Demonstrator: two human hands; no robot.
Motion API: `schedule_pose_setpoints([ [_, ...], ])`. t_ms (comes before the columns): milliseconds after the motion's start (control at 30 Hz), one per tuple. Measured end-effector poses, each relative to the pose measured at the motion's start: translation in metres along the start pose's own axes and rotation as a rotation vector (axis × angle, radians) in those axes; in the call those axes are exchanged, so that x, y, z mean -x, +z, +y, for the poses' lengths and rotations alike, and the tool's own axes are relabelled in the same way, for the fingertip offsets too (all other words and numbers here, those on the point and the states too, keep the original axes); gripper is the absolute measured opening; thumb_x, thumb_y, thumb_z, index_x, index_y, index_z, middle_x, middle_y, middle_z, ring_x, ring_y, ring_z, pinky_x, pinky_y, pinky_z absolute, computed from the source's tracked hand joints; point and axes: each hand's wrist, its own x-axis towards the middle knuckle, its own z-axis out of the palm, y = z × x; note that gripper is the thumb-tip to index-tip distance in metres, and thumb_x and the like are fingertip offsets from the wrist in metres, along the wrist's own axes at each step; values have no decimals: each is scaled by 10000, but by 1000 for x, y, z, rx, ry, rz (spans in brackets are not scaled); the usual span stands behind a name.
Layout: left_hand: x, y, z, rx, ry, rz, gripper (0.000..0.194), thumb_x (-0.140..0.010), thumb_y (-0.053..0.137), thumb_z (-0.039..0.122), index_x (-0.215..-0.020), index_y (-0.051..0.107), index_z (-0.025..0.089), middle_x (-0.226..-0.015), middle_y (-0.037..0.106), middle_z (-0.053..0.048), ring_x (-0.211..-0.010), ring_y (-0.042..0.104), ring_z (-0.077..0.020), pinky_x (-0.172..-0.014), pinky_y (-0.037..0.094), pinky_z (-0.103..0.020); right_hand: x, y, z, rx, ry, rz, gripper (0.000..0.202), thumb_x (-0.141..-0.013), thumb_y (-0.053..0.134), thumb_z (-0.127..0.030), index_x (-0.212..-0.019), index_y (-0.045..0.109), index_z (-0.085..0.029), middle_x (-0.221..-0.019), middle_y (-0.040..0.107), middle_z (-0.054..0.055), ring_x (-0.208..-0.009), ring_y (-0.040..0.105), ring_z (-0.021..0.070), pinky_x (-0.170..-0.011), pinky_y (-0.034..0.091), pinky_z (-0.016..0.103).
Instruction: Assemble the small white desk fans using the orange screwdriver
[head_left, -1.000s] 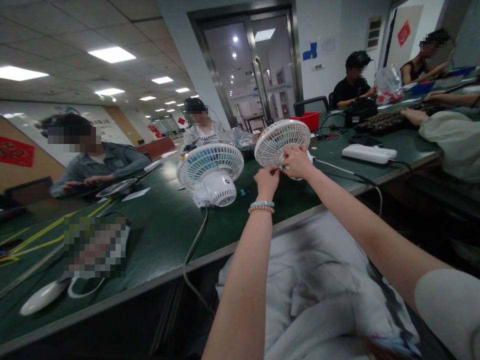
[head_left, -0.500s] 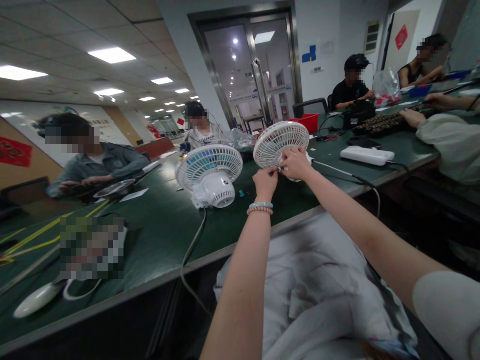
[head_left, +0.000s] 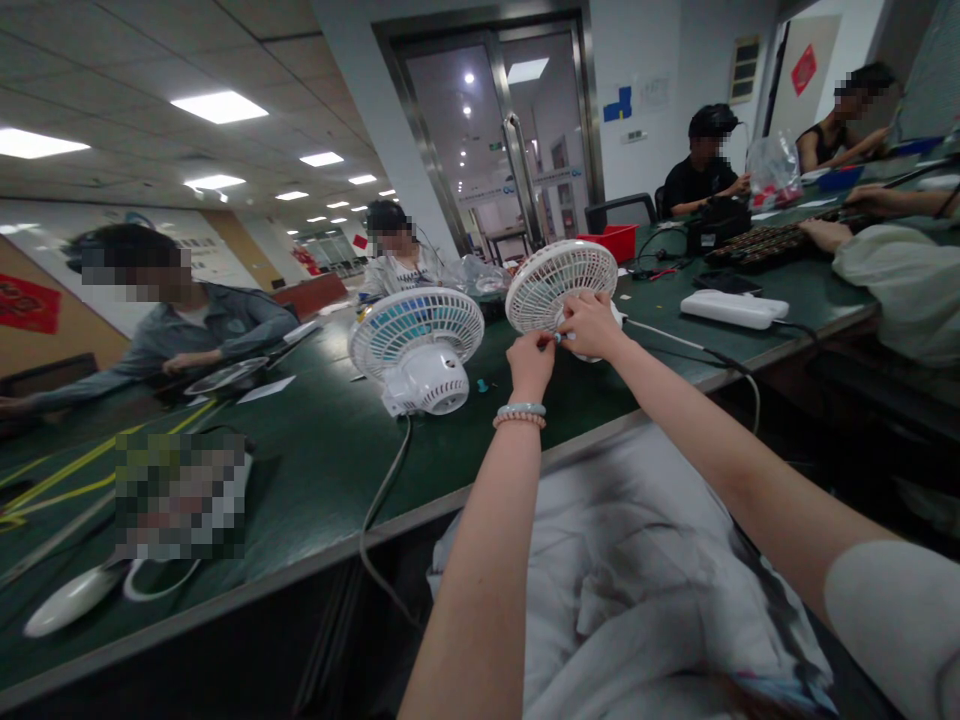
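Note:
A white fan (head_left: 556, 282) with a round grille stands at the table's middle, and both of my hands are at its lower front. My left hand (head_left: 531, 360) is closed in a pinch at the fan's lower left, by a small light-blue piece (head_left: 559, 338). Against the fan's lower part, my right hand (head_left: 589, 325) has its fingers bent around the other end of that piece. What the fingertips grip is mostly hidden. To the left, a second white fan (head_left: 431, 375) shows its motor housing. A small blue knob (head_left: 482, 385) lies beside it.
A white power strip (head_left: 735, 309) lies to the right, with cables near it. Farther back are a red bin (head_left: 611, 243) and a black case (head_left: 718, 228). A white cord hangs over the table edge (head_left: 442, 500). Several people sit around the table.
The person at the left has stretched an arm out to the left. My hands have hardly moved at the fan.

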Motion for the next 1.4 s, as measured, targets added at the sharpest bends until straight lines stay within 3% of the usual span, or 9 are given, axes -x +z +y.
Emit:
schedule_pose_setpoints([
  [333,2,1,-1,5,59,9,171,-751,495,245,-820,647,213,-851,676,-1,-842,580,-149,-810,416,-261,-1,2,1,-5,-1,14,250,-740,525,-390,-820,709,-240,-979,530,85,-966,332,270,-766,171,414],
  [500,4,-4,0,-141,-80,30,177,-726,502,239,-877,581,191,-884,636,-48,-900,564,-187,-821,409,-306,0,1,0,-23,3,23,252,-740,526,-393,-826,709,-243,-972,533,83,-970,335,270,-773,170,417],
  [667,8,-4,-4,-259,-300,-181,446,-596,646,330,-974,502,139,-1037,552,-166,-993,544,-277,-802,429,-356,0,0,-1,-26,9,8,260,-744,525,-395,-846,710,-243,-982,531,85,-982,334,274,-782,174,418],
  [767,9,-3,-6,-241,-330,-268,412,-621,627,283,-978,479,138,-1032,555,-181,-974,569,-274,-783,439,-348,0,-1,-1,-23,14,-2,267,-745,525,-400,-858,710,-244,-995,530,89,-990,331,276,-786,175,420],
  [833,10,-4,-6,-227,-344,-264,359,-635,614,250,-950,480,143,-983,583,-176,-940,587,-276,-752,445,-346,0,-1,-1,-18,11,-5,270,-746,525,-404,-864,710,-247,-995,531,87,-990,329,274,-786,177,420],
  [933,9,-10,-5,-161,-363,-141,242,-696,555,252,-905,482,153,-897,616,-156,-876,606,-266,-712,447,-344,0,-1,-2,-9,13,-4,267,-750,521,-405,-870,709,-258,-988,533,80,-983,330,269,-784,180,418],
  [1033,9,-20,-5,-79,-363,92,125,-781,441,249,-865,476,163,-852,620,-120,-845,607,-227,-740,437,-333,0,-1,-2,0,11,-8,266,-754,518,-405,-859,712,-257,-986,532,82,-976,332,267,-778,183,413],
  [1200,10,-36,-8,37,-393,412,142,-849,345,271,-909,427,172,-849,594,-80,-797,585,-172,-753,428,-295,0,1,-1,8,1,1,262,-754,520,-406,-844,711,-252,-983,532,77,-972,334,261,-779,182,409],
  [1400,13,-42,-3,100,-404,504,139,-875,322,300,-907,387,181,-893,569,-80,-806,564,-157,-761,423,-280,1,1,-1,12,8,4,262,-754,520,-407,-841,711,-251,-992,532,77,-970,336,259,-782,181,410],
])
